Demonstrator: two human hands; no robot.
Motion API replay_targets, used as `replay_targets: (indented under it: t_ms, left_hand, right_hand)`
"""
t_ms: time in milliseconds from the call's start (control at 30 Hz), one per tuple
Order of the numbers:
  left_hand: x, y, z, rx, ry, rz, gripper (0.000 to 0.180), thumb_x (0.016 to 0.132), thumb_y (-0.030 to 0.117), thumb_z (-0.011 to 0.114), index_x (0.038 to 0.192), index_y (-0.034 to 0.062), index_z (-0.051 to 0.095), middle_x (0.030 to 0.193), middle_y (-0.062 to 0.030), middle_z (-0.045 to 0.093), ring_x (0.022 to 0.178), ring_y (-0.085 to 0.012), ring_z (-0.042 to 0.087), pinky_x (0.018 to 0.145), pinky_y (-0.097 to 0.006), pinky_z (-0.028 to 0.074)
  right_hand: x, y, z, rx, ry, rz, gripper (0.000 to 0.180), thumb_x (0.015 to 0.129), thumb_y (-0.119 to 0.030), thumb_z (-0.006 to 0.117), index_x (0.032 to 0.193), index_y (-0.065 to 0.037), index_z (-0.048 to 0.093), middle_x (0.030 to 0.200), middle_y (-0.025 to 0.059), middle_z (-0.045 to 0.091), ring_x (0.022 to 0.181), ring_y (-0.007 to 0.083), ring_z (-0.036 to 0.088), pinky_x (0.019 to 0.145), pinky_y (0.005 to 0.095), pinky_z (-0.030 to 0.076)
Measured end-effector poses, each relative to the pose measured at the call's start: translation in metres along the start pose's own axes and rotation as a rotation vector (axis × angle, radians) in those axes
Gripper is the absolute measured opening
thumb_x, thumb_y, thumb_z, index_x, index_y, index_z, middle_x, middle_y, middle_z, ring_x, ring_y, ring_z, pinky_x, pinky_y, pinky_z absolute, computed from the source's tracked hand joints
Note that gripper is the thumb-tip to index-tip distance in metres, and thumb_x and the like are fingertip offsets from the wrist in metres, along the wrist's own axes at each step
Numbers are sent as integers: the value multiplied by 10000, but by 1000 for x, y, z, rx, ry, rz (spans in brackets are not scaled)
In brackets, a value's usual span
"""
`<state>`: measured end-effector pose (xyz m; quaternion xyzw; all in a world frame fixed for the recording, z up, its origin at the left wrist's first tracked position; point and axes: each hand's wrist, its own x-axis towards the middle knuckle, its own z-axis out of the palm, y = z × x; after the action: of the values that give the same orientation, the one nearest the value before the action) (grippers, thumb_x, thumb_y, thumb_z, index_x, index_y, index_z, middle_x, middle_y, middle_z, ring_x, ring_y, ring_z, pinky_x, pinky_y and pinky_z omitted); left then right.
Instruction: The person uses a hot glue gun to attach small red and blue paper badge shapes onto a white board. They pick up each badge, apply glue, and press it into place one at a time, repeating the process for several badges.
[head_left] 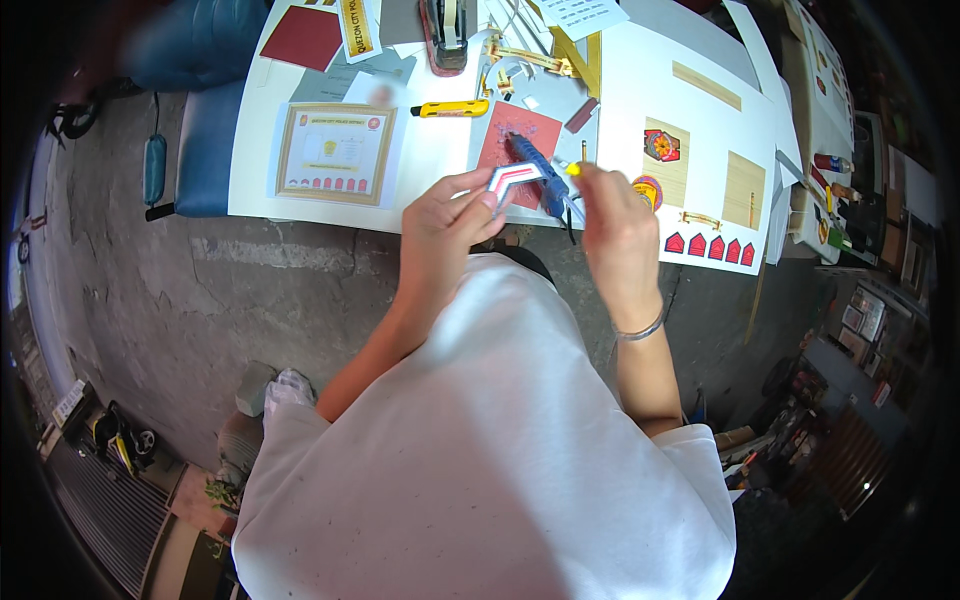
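Note:
Near the table's front edge, my left hand [447, 220] pinches a bent, chevron-shaped white piece with a red stripe [514, 177]. My right hand [617, 230] is raised just to its right, fingers closed round a small tool or piece with a yellow end [573, 169]; most of it is hidden in the fingers. Behind the chevron piece, a blue glue gun [535, 156] lies on a pinkish-red sheet [497, 140]. A yellow box cutter [450, 108] rests on the table to the left of that sheet.
A printed certificate sheet [335, 152] lies left on the white table. Farther back are a tape dispenser [446, 38] and a dark red square [300, 38]. On the right, a white board [700, 160] bears wood-toned panels, emblems and several red pentagons. A blue seat [207, 150] adjoins the table.

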<state>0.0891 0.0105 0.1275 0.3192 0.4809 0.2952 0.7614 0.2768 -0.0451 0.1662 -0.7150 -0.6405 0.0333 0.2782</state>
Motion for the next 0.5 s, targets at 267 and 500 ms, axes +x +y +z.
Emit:
replay_targets:
  t_ms: [267, 500]
  left_hand:
    - [15, -44, -58, -154, 245, -14, 346, 1000, 129, 683, 1252, -89, 588, 1091, -206, 730, 1006, -275, 752, 798, -293, 630]
    - [-7, -64, -63, -261, 359, 97, 211, 1024, 61, 619, 1207, -40, 595, 1121, -182, 733, 1005, -242, 754, 809, -300, 657]
  right_hand:
    - [39, 170, 74, 46, -169, 113, 166, 972, -119, 643, 1066, -25, 742, 944, 165, 713, 818, 317, 666, 767, 397, 523]
    - [16, 238, 207, 241, -519, 338, 165, 872, -144, 735, 999, -39, 747, 851, 201, 738, 792, 384, 720, 742, 451, 551]
